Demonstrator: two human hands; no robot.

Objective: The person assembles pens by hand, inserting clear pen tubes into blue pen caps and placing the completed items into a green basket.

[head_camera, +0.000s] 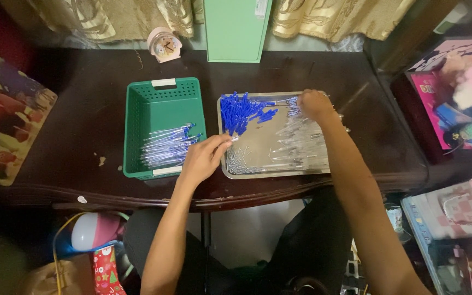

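Left hand: reaching forward from the near edge, forearm running up from bottom centre, wrist bent slightly right; fingers pressed together and stretched toward the left rim of the metal tray, fingertips pinching a thin pale piece, too small to identify for certain.
Right hand: extended farther across the table, arm long and nearly straight from bottom right; knuckles up, fingers curled down into the far-right corner of the tray, closed over clear pen barrels; exact grip hidden by the back of the hand.
Metal tray: flat on the dark wooden table, right of centre, near the front edge.
Blue pen caps: heaped in the far-left part of the tray.
Clear pen barrels: scattered over the right half of the tray, under and near the right hand.
Small metal parts: piled along the near-left edge of the tray, just right of the left fingertips.
Green basket: just left of the tray, beside the left hand.
Assembled blue pens: bundled on the basket floor, toward its near side.
Small clock: at the far edge, beyond the basket.
Green box: upright at the far edge, right of the clock.
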